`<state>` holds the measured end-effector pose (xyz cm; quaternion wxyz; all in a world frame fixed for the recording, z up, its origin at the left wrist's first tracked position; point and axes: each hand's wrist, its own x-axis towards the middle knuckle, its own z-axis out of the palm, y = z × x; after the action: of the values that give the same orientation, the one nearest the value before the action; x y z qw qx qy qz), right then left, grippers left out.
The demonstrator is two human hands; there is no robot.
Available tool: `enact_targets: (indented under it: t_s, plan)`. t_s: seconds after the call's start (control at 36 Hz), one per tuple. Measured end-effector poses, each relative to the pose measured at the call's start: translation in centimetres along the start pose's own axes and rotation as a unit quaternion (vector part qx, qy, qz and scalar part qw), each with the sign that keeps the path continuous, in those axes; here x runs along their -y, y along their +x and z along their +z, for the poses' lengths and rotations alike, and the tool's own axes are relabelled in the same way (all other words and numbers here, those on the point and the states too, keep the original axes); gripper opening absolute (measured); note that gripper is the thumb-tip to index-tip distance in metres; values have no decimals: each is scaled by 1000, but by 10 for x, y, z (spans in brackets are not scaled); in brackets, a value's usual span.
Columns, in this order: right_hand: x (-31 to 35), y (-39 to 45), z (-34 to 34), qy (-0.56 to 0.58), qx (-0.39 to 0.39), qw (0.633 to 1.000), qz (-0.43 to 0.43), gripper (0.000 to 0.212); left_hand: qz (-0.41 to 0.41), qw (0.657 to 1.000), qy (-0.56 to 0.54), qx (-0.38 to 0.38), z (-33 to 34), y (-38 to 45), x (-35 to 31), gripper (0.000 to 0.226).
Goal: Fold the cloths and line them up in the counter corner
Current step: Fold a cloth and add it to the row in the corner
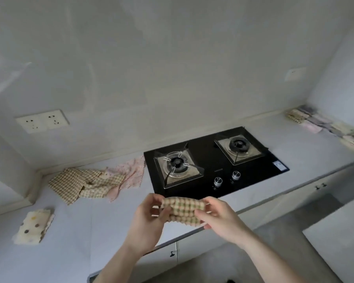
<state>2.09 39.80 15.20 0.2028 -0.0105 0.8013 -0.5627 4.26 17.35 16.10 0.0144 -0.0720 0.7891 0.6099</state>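
You are standing at a pale grey surface (74,231) that is running along a plain white wall, with a double socket (42,121) set in the wall at the far left and a black two-burner hob (215,160) sunk into the middle. The surface's near edge is slanting from the lower left up toward the right, with cabinet doors below it and grey floor beyond. Your left hand (149,223) and right hand (221,217) are holding a folded checked cloth (184,210) up in the air, just in front of the hob's near edge; the fingers (201,214) of both hands are pinching it, one hand at each end. Its long axis is lying left to right, and its zigzag edge is facing down and toward you. At the far left, by the wall, an unfolded checked cloth (84,183) is lying crumpled and overlapping a pink patterned cloth (129,174) that is reaching to the hob's left side. Nearer, at the left, a folded dotted cloth (33,226) is lying on its own. In the far right corner, a row of folded cloths (323,126) is lining the side wall. Open surface is lying between the dotted cloth and your hands, and to the right of the hob.
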Motion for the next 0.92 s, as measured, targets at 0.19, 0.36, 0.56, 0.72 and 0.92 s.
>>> enact_targets:
  t_s: [0.19,0.36,0.56,0.72,0.92]
  plan:
    - [-6,-17,-60,20,-93,995,-15,21,41,997,-7,73,53,21,-47,17]
    - [-28,-27,-137,13,-138,990,-9,28,43,993,-26,105,127,44,-77,18]
    - [-60,-53,-261,29,-184,982,-11,18,29,988,-55,143,252,53,-125,11]
    - [-89,-72,-356,32,-169,985,19,15,64,988,-32,139,346,58,-154,6]
    - [-117,-75,-428,44,-156,986,42,19,55,984,49,161,424,85,-176,11]
